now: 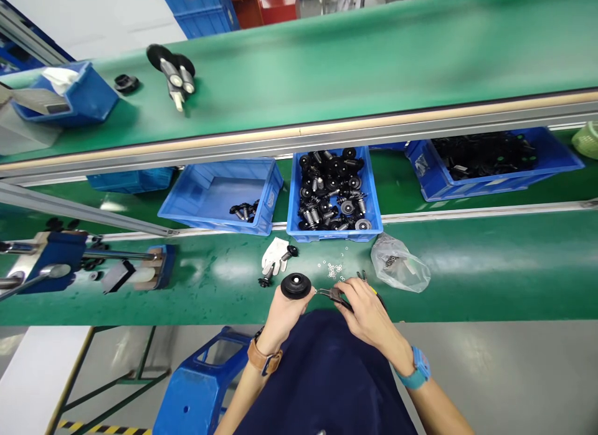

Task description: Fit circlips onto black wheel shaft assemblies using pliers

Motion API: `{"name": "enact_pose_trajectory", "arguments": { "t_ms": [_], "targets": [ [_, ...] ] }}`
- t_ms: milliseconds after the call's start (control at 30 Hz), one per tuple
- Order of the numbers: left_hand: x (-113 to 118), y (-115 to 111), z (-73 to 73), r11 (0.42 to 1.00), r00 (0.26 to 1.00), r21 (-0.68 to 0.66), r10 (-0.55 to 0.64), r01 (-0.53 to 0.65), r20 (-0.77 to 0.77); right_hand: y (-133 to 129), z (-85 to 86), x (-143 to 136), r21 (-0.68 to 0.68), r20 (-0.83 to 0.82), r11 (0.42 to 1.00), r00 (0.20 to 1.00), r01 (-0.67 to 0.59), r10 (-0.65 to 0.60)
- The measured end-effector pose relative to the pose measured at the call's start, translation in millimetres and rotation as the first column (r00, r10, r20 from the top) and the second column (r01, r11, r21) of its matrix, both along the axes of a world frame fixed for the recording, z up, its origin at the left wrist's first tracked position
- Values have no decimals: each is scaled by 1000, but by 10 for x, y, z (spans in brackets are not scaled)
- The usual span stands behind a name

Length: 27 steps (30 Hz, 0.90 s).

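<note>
My left hand (286, 310) is closed around a part with a round black disc (296, 286), disc facing up. In my right hand (364, 307) I grip a pair of thin-nosed pliers (335, 294). Their tips meet the left hand's fingers just right of the disc; what is between the tips is too small to tell. Beyond my hands lies a scatter of small pale rings (333, 271). A white glove (275, 255) rests to the left, with two black-and-grey parts (266, 277) on and beside it. Another tool (362, 275) is partly hidden behind my right hand.
A blue bin (334, 236) full of black-and-grey parts stands ahead. Left of it, another blue bin (210, 192) holds a few. A clear plastic bag (406, 270) with small pieces lies right. A press (60, 260) stands left; a green raised shelf (327, 73) spans above.
</note>
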<state>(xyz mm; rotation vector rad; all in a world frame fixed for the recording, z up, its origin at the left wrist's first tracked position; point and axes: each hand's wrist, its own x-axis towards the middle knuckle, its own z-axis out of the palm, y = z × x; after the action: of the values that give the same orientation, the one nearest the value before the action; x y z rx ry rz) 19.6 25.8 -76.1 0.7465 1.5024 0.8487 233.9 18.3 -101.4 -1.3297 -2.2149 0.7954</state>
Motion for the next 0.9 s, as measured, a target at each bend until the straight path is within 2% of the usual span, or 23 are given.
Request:
{"name": "enact_pose_trajectory", "arguments": {
  "t_ms": [633, 900],
  "targets": [
    [6, -11, -35, 1000, 1000, 8, -19, 18, 16, 10, -20, 21, -10, 3, 1000, 1000, -15, 15],
    [21, -4, 12, 999, 998, -3, -38, 38, 41, 9, 2, 28, 0, 46, 1000, 999, -26, 26]
  ]
}}
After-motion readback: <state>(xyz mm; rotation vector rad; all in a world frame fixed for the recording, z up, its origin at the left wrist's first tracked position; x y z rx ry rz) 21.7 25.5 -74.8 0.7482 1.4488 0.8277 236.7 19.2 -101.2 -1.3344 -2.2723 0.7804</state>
